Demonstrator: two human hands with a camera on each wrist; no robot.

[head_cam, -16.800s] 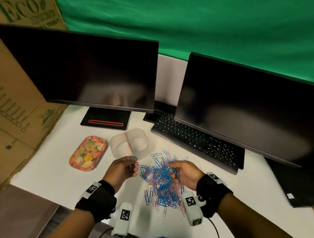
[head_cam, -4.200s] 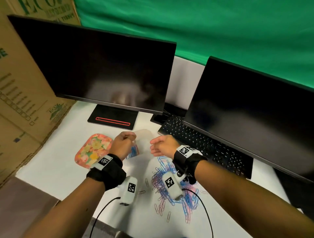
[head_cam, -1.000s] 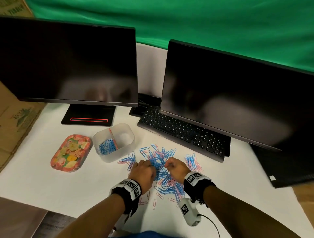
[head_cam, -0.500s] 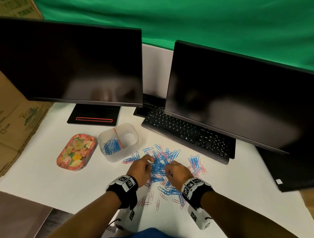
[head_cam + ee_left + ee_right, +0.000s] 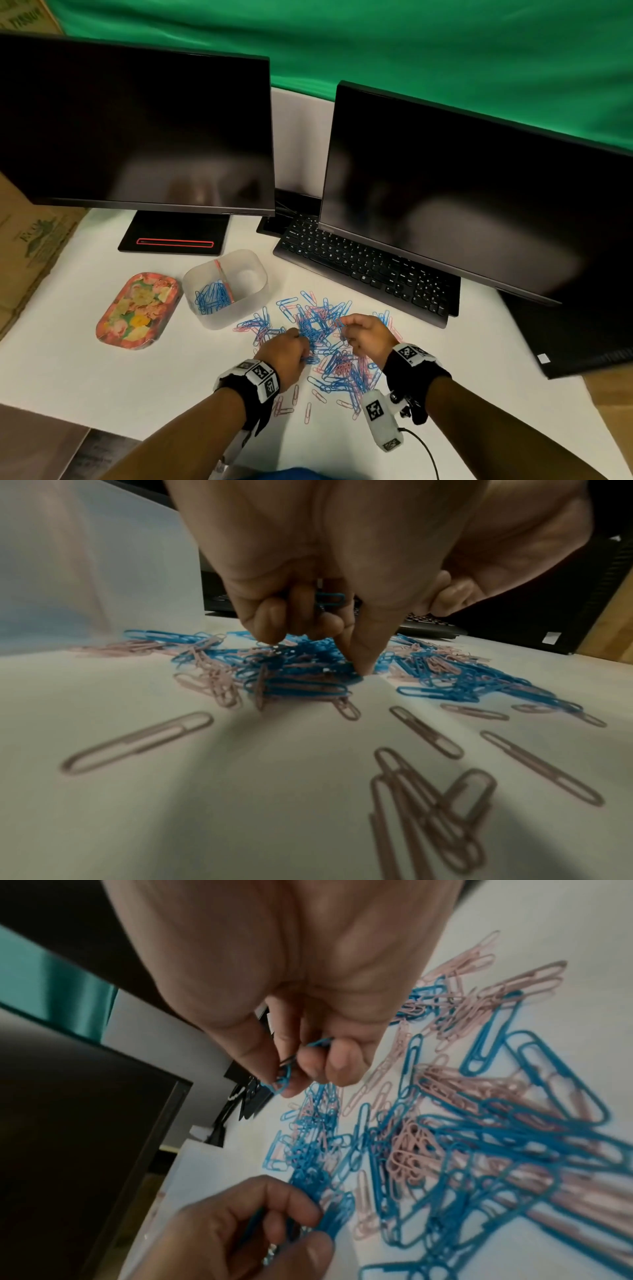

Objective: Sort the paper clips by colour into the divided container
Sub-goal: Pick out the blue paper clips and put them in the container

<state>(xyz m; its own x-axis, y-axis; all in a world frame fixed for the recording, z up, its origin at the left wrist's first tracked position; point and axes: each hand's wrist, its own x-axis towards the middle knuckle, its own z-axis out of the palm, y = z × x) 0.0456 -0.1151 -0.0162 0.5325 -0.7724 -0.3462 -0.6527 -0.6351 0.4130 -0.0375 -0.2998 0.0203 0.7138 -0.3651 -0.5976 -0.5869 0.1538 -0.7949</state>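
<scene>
Head view: left hand (image 5: 286, 353) and right hand (image 5: 368, 334) both pinching half-hidden blue clips (image 5: 284, 1077).

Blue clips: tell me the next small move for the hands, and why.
Probably lift both hands and carry their blue clips to the container. The left hand and right hand each grip blue clips over the mixed pile, and the container's left compartment already holds blue clips only.
</scene>
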